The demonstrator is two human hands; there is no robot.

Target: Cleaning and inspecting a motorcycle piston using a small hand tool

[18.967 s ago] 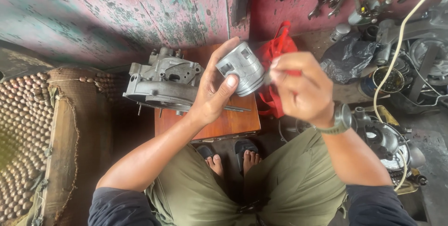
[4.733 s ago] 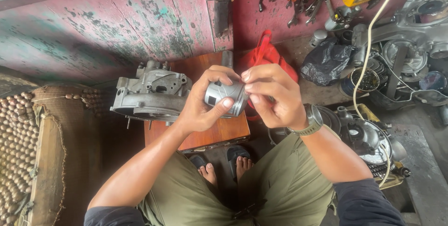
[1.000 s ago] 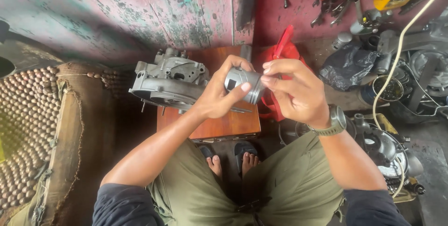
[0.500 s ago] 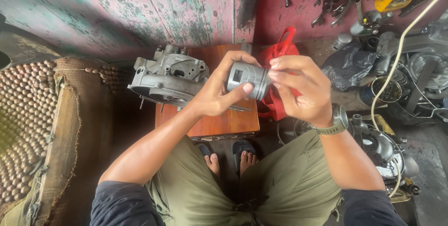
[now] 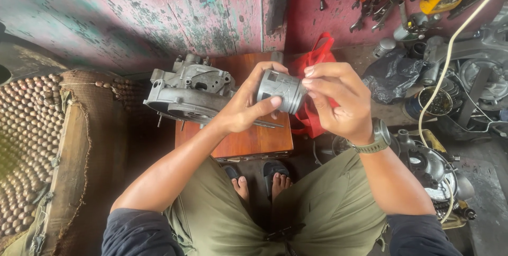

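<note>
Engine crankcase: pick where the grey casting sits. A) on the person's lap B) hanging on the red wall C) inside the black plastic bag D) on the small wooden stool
D: the grey engine crankcase rests on the wooden stool, behind the left hand holding the piston.

Your left hand (image 5: 241, 110) grips the grey piston (image 5: 280, 91); your right hand (image 5: 338, 102) fingers (image 5: 312, 82) touch its end above the wooden table (image 5: 248, 142).

Engine casing (image 5: 188, 89) on stool (image 5: 248, 139), left of piston (image 5: 280, 91); bag (image 5: 312, 92) right.
</note>
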